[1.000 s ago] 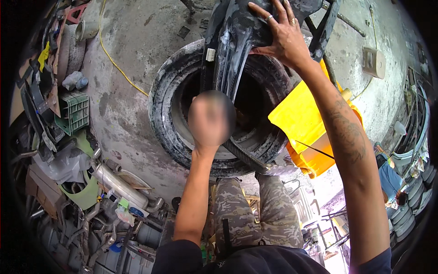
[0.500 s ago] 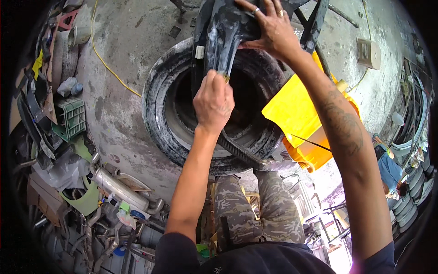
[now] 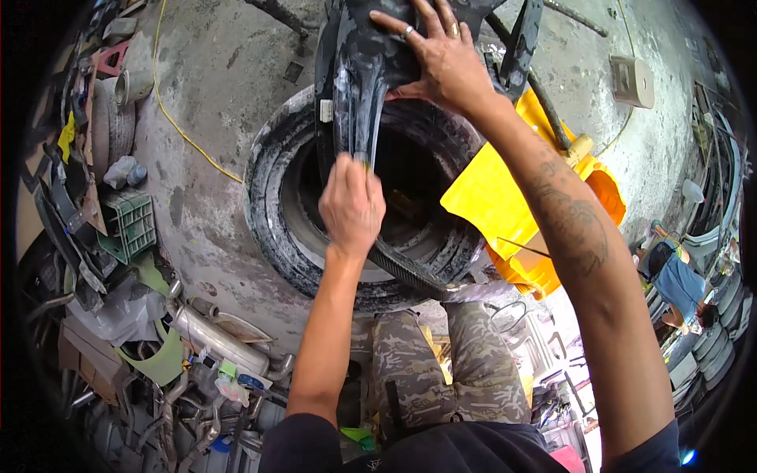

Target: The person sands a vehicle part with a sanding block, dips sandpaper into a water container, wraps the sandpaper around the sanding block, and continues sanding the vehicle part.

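Observation:
A black plastic vehicle part (image 3: 355, 87) with whitish, scuffed patches lies over an upright-facing tyre (image 3: 276, 260) on the floor. Its narrow arm points toward me. My left hand (image 3: 352, 206) is closed in a fist at the tip of that arm. A small yellowish edge shows by the thumb, but what the fingers hold is mostly hidden. Spread across the wider body of the part, my right hand (image 3: 451, 72) presses on it with fingers apart; it wears rings. A dark ribbed strip (image 3: 410, 272) runs across the tyre's near side.
Right of the tyre lies a cut yellow plastic container (image 3: 493, 185) with a thin rod. A beige block (image 3: 632, 81) sits farther right. Exhaust pipes (image 3: 217, 339), a green crate (image 3: 130, 225) and scrap crowd the left. A person (image 3: 676, 280) is at the far right.
Both hands and the black part have shifted left and a little toward me in the picture. My left hand stays closed at the arm's tip; my right stays spread on the part.

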`<state>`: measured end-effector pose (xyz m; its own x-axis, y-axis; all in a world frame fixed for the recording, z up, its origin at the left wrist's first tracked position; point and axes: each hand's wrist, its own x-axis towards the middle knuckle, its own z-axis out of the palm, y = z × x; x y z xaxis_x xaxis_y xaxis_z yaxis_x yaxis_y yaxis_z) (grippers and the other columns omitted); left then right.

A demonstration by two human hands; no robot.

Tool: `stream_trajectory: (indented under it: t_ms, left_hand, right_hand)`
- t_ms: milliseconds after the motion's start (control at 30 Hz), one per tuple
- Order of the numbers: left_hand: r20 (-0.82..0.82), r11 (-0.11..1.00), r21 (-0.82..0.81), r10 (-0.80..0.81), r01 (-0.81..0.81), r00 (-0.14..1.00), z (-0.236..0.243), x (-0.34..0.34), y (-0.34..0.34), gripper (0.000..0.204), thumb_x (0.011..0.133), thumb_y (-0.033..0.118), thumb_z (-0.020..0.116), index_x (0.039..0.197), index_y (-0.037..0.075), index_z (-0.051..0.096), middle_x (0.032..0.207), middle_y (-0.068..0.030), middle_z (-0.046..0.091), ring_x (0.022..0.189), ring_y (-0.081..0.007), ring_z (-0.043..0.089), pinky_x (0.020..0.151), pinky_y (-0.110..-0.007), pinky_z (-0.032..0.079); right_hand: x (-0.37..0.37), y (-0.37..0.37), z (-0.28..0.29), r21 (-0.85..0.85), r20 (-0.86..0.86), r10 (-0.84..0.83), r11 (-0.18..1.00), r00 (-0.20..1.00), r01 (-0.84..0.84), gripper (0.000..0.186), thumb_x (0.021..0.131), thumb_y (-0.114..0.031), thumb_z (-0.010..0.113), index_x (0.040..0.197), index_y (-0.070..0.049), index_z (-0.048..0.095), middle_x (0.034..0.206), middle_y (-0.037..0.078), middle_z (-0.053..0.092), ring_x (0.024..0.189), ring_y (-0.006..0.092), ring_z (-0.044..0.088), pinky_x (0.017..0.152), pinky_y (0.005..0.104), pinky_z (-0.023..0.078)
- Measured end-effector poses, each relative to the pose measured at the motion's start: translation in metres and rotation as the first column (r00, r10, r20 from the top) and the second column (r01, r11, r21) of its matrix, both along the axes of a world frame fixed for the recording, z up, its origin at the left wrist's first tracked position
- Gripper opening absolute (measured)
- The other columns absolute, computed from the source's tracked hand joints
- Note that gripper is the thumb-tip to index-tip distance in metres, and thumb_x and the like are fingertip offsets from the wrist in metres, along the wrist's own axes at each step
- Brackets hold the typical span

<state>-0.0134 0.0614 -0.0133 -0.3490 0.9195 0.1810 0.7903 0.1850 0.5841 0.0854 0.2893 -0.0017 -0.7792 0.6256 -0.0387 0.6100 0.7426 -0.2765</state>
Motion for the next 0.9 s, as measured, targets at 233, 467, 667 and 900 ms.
stream_trajectory:
  t_ms: [233, 467, 667, 900]
  left_hand:
    - [0.044, 1.000, 0.000, 0.000, 0.000, 0.999, 0.004, -0.001, -0.022, 0.014, 0.094, 0.006, 0.060, 0.101, -0.002, 0.051, 0.083, -0.0206, 0.055, 0.077, -0.0424, 0.060, 0.068, -0.050, 0.048]
    - [0.049, 0.989, 0.083, 0.122, -0.125, 0.991, 0.007, -0.019, 0.014, 0.013, 0.094, 0.005, 0.062, 0.100, 0.001, 0.052, 0.091, -0.0184, 0.056, 0.079, -0.0407, 0.061, 0.066, -0.048, 0.050]
    - [0.099, 0.995, 0.014, 0.095, -0.097, 0.990, 0.007, 0.003, -0.058, 0.018, 0.093, 0.002, 0.064, 0.107, -0.003, 0.053, 0.091, -0.0181, 0.059, 0.077, -0.0351, 0.063, 0.069, -0.043, 0.051]
    - [0.023, 0.990, 0.137, 0.026, -0.029, 0.999, 0.004, -0.020, 0.021, 0.016, 0.094, 0.006, 0.063, 0.099, 0.000, 0.049, 0.086, -0.0217, 0.057, 0.077, -0.0439, 0.061, 0.067, -0.048, 0.049]
  right_hand:
    - [-0.005, -0.004, 0.008, -0.035, -0.025, 0.002, 0.999, 1.000, -0.003, 0.120, 0.063, -0.041, 0.093, 0.161, -0.036, 0.024, 0.169, 0.019, 0.006, 0.152, 0.0511, 0.013, 0.114, 0.0690, 0.032]
    - [-0.014, -0.009, 0.009, -0.011, -0.002, -0.014, 1.000, 1.000, 0.014, 0.122, 0.061, -0.042, 0.094, 0.161, -0.037, 0.024, 0.170, 0.017, 0.007, 0.153, 0.0482, 0.012, 0.115, 0.0692, 0.032]
    - [-0.002, -0.002, 0.010, 0.001, 0.023, -0.026, 1.000, 0.999, 0.026, 0.121, 0.062, -0.040, 0.094, 0.161, -0.038, 0.024, 0.170, 0.017, 0.007, 0.153, 0.0485, 0.012, 0.114, 0.0692, 0.033]
    - [-0.013, -0.008, 0.012, -0.033, -0.030, 0.002, 0.999, 1.000, -0.003, 0.122, 0.061, -0.040, 0.094, 0.161, -0.036, 0.024, 0.170, 0.017, 0.007, 0.153, 0.0476, 0.012, 0.115, 0.0699, 0.029]
